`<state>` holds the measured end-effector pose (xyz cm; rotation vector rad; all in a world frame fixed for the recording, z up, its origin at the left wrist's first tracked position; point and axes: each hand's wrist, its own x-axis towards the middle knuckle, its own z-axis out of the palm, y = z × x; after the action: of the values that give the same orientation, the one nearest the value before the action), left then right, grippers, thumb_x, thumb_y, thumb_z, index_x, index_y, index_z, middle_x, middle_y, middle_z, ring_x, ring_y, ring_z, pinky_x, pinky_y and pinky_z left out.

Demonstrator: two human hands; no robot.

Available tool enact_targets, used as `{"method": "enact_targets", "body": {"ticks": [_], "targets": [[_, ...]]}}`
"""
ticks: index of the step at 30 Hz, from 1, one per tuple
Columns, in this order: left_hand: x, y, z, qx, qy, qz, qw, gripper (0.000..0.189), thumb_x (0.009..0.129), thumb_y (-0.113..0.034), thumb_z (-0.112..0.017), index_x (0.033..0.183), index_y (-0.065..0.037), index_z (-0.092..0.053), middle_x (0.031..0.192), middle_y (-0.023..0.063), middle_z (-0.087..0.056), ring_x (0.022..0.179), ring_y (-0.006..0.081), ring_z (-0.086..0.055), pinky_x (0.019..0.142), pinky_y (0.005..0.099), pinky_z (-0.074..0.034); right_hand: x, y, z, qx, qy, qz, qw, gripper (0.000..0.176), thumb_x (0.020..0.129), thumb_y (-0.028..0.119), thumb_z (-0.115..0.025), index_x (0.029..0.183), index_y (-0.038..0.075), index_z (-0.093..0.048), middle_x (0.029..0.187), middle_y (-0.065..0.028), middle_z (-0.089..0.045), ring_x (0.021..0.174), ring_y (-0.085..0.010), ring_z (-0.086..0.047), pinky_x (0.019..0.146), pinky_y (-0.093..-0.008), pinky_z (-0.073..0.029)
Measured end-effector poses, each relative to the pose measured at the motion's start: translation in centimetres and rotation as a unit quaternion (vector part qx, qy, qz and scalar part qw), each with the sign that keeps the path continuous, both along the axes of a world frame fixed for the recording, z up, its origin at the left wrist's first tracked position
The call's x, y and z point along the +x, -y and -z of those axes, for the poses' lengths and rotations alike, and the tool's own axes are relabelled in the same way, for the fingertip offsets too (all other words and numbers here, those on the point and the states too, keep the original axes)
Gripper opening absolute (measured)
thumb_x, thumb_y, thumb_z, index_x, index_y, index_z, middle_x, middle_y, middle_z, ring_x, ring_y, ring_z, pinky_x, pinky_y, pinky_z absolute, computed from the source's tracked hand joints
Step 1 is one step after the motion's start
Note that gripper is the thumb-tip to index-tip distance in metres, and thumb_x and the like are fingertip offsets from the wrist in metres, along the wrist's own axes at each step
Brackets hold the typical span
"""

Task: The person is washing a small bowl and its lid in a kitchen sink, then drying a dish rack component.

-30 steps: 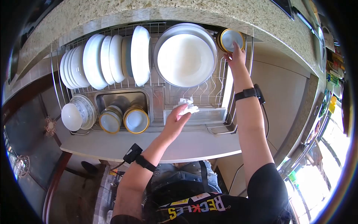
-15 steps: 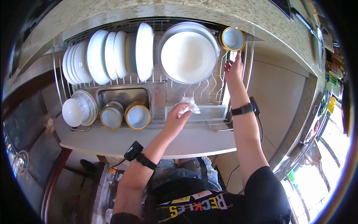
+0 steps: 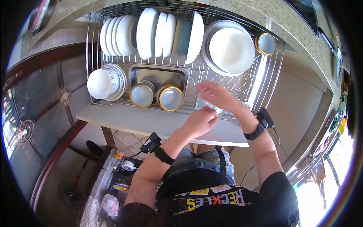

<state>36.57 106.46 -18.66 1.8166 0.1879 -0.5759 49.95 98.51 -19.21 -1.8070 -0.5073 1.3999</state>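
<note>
- One white cloth (image 3: 217, 110) sits at the front of the rack (image 3: 247, 85), above the table (image 3: 143, 119).
- The left hand (image 3: 202, 121) has its fingers curled on the cloth.
- The right hand (image 3: 213, 94) is blurred, fingers spread, just above.

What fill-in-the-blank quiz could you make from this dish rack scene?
1. The rack holds ___ gold-rimmed bowls.
2. The big plate stands ___ the plate row and one gold-rimmed bowl.
3. Of the left hand and right hand, the ___ one grips the cloth.
Missing words: three; between; left.
</note>
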Motion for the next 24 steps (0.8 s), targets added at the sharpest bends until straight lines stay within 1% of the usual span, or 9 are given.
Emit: {"method": "enact_targets", "body": {"ticks": [2,4,5,7,10,11,14,17,24], "targets": [[-1.2,0.0,0.6,0.006,0.016,0.013,1.000,0.015,0.082,-0.017,-0.055,0.094,-0.007,-0.055,0.092,0.0155,-0.056,0.077,0.0337,-0.057,0.067,0.0405,-0.047,-1.2,-3.0,1.0,0.068,0.010,-0.043,0.997,0.041,0.081,0.018,-0.059,0.120,0.007,-0.049,0.114,-0.0118,-0.054,0.103,-0.0227,-0.053,0.087,-0.0337,-0.043],[-1.6,0.4,0.9,0.030,0.045,0.002,0.999,0.012,0.080,-0.016,-0.055,0.089,-0.007,-0.054,0.085,0.0148,-0.055,0.074,0.0327,-0.058,0.065,0.0417,-0.048,-2.1,-6.1,2.9,0.122,0.070,-0.105,0.985,0.050,0.076,0.015,-0.063,0.124,0.012,-0.046,0.124,-0.0132,-0.045,0.111,-0.0266,-0.047,0.092,-0.0375,-0.039],[-1.7,0.5,1.0,0.030,0.045,-0.002,0.999,0.012,0.080,-0.016,-0.055,0.089,-0.007,-0.054,0.085,0.0148,-0.055,0.074,0.0327,-0.058,0.065,0.0417,-0.048,-2.6,-7.4,3.8,0.121,0.070,-0.109,0.984,0.050,0.076,0.015,-0.063,0.124,0.012,-0.046,0.124,-0.0132,-0.045,0.111,-0.0266,-0.047,0.092,-0.0375,-0.039],[-1.4,0.3,0.1,0.022,0.067,-0.008,0.997,0.016,0.081,-0.016,-0.054,0.094,-0.006,-0.052,0.090,0.0167,-0.057,0.078,0.0357,-0.057,0.065,0.0443,-0.047,-3.6,-9.3,5.3,0.078,0.135,-0.214,0.964,0.058,0.072,0.013,-0.066,0.125,0.015,-0.044,0.122,-0.0132,-0.045,0.111,-0.0296,-0.046,0.092,-0.0380,-0.038],[-1.4,-0.2,-0.5,0.043,0.025,0.023,0.999,0.018,0.082,-0.017,-0.053,0.095,-0.006,-0.052,0.083,0.0187,-0.059,0.076,0.0371,-0.057,0.064,0.0459,-0.047,-4.6,-10.9,7.4,0.019,0.100,-0.285,0.953,0.056,0.070,0.010,-0.067,0.122,0.018,-0.046,0.115,-0.0132,-0.047,0.107,-0.0324,-0.046,0.090,-0.0393,-0.040],[-2.1,0.2,0.5,0.041,0.058,0.008,0.997,0.020,0.083,-0.019,-0.051,0.097,-0.006,-0.052,0.076,0.0197,-0.059,0.073,0.0374,-0.058,0.063,0.0462,-0.047,-5.1,-11.0,7.9,0.018,0.101,-0.287,0.952,0.056,0.070,0.010,-0.067,0.122,0.018,-0.046,0.115,-0.0132,-0.047,0.107,-0.0324,-0.046,0.090,-0.0393,-0.040],[-2.5,-0.2,0.5,0.062,0.047,0.025,0.997,0.019,0.083,-0.019,-0.050,0.097,-0.006,-0.052,0.079,0.0199,-0.059,0.074,0.0374,-0.058,0.063,0.0464,-0.047,-6.1,-10.8,9.5,0.030,0.158,-0.264,0.951,0.053,0.067,0.011,-0.070,0.116,0.019,-0.052,0.104,-0.0147,-0.051,0.100,-0.0347,-0.051,0.084,-0.0431,-0.042],[-3.1,0.0,1.2,0.065,0.058,0.036,0.996,0.019,0.083,-0.019,-0.050,0.098,-0.006,-0.052,0.081,0.0206,-0.058,0.074,0.0371,-0.058,0.063,0.0464,-0.047,-6.2,-10.5,10.0,0.058,0.200,-0.233,0.950,0.045,0.070,0.004,-0.064,0.112,0.018,-0.054,0.107,-0.0126,-0.050,0.101,-0.0333,-0.049,0.085,-0.0417,-0.041],[-2.9,-0.5,1.0,0.066,0.005,0.013,0.998,0.023,0.083,-0.018,-0.050,0.101,-0.005,-0.051,0.089,0.0229,-0.056,0.077,0.0370,-0.058,0.066,0.0457,-0.047,-6.5,-9.9,10.3,0.017,0.220,-0.156,0.963,0.035,0.077,0.001,-0.050,0.106,0.017,-0.059,0.094,-0.0136,-0.061,0.090,-0.0325,-0.056,0.077,-0.0396,-0.045]]}}
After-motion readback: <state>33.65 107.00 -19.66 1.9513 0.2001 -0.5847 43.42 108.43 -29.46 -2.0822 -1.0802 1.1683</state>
